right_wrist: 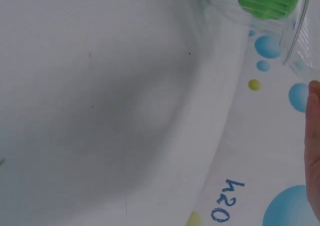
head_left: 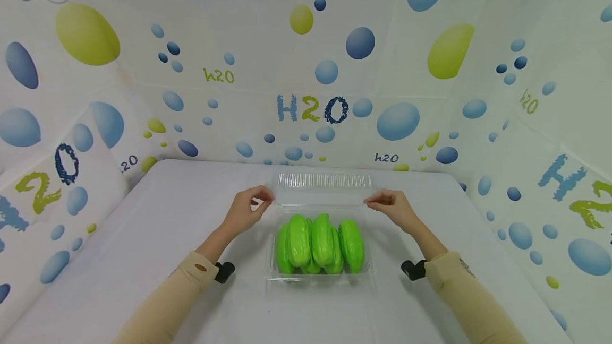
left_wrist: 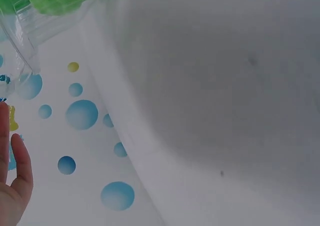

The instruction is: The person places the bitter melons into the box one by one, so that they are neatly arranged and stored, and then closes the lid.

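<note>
A clear plastic clamshell container (head_left: 319,278) stands on the table with its hinged lid (head_left: 325,180) raised at the far side. Inside lie several bright green, elongated, ribbed pieces (head_left: 323,243), resembling fruit or vegetables; their exact kind is unclear. At the lid's left edge, my left hand (head_left: 246,210) pinches it between thumb and index finger. My right hand (head_left: 393,208) pinches the opposite edge. In the left wrist view only part of the left hand (left_wrist: 15,181) shows, beside the clear plastic. The right wrist view catches just a sliver of the right hand (right_wrist: 313,141).
A white-covered table (head_left: 181,216) lies beneath the container. Behind it and on both sides hang white sheets (head_left: 258,41) printed with blue and green drops and "H2O" lettering. Dark wrist cameras (head_left: 224,272) stick out near the sleeves.
</note>
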A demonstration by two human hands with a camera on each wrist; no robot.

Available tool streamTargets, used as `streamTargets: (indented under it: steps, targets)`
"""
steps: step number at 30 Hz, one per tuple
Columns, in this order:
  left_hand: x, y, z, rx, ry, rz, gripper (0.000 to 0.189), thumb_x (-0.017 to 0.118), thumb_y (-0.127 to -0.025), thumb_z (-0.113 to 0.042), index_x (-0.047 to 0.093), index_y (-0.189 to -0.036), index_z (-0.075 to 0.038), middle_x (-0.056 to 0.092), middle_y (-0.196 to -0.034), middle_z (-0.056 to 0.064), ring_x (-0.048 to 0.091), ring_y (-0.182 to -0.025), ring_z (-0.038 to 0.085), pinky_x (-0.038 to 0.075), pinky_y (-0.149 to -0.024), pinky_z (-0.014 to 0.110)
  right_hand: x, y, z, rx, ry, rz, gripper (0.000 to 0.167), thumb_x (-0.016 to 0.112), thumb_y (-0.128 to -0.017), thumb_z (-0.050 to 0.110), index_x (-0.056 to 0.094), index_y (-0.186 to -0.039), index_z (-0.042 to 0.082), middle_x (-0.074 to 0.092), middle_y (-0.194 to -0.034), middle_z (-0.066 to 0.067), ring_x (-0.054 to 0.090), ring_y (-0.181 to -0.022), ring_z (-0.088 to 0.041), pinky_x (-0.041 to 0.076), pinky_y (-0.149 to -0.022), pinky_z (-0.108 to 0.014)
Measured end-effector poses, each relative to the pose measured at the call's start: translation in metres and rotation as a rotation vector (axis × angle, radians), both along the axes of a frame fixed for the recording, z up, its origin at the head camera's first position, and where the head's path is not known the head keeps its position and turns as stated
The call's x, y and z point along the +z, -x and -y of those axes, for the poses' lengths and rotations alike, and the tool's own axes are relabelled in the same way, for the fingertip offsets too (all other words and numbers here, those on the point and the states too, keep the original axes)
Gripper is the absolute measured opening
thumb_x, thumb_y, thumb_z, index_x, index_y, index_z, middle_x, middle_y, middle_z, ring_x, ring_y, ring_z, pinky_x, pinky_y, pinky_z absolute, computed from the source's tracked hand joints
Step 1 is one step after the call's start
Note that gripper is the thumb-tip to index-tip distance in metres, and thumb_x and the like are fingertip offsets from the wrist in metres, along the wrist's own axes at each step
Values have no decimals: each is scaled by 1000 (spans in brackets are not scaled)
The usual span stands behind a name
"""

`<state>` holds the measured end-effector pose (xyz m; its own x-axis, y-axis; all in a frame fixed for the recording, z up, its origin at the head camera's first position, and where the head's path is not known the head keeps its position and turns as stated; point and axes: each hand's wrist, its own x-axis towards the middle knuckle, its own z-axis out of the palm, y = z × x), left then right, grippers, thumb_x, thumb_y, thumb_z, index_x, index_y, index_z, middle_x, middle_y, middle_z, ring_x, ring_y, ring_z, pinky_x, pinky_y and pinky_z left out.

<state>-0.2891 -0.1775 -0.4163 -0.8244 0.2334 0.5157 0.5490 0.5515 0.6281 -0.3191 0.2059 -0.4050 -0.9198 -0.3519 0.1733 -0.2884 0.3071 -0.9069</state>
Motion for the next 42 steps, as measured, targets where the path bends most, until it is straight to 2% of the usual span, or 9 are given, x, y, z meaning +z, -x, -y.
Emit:
streamTargets:
  steps: [5,9,18,25,28,32,37,39,42]
  targets:
    - [2,-12,6,13,203,-73,11,68,-81,-2,67,-90,-8,68,-89,3,62,-84,20,51,-70,38,0,-10,-5,14,-159,-67,15,67,-84,8,68,-89,-7,68,-90,-19,65,-75,-17,50,-65,-21]
    - [1,-20,8,6,329,-147,14,71,-79,-5,70,-92,-11,68,-90,0,62,-86,18,50,-74,35,-2,-18,-6,31,-221,-125,11,65,-83,1,69,-91,-6,67,-95,-19,66,-85,-27,52,-69,-26]
    - [-6,-28,8,-53,413,-231,14,71,-78,-5,71,-89,-14,69,-91,-4,62,-87,14,51,-74,32,-11,-32,-4,51,-272,-138,13,68,-81,2,70,-93,-3,65,-106,-16,63,-96,-28,51,-77,-29]
    - [-5,-36,6,-42,500,-309,11,69,-77,-8,71,-86,-13,68,-96,1,61,-89,20,51,-70,35,-14,-38,-4,82,-308,-185,14,61,-83,-3,70,-93,3,62,-113,-16,58,-104,-32,50,-81,-34]
    - [-2,-46,5,-12,526,-210,14,66,-80,-13,69,-94,-13,66,-104,4,60,-94,23,50,-71,39,-13,-41,-5,128,-334,-195,17,60,-85,2,69,-99,2,60,-118,-16,56,-108,-32,49,-83,-37]
    - [0,-62,6,19,487,91,29,59,-88,-27,63,-114,-16,60,-107,5,57,-87,20,48,-64,34,-8,-50,-9,220,-375,-183,32,64,-84,14,63,-114,1,51,-130,-15,47,-118,-36,46,-85,-47]
    - [3,-75,10,-60,337,439,56,58,-87,-38,44,-137,-19,55,-106,7,51,-78,13,42,-62,31,-2,-61,-16,306,-414,-76,63,71,-79,26,47,-133,2,31,-144,-19,29,-128,-42,40,-87,-58]
    - [4,-78,12,-110,290,529,66,60,-85,-39,35,-142,-18,53,-111,11,51,-78,14,43,-65,34,-3,-66,-18,320,-430,-30,76,75,-75,27,40,-138,4,22,-147,-21,23,-130,-43,37,-88,-61]
    - [5,-82,13,-158,268,607,79,63,-82,-41,24,-146,-19,51,-119,15,54,-77,16,44,-66,37,-7,-71,-18,328,-439,9,92,79,-71,30,29,-144,7,15,-148,-23,18,-132,-44,36,-88,-62]
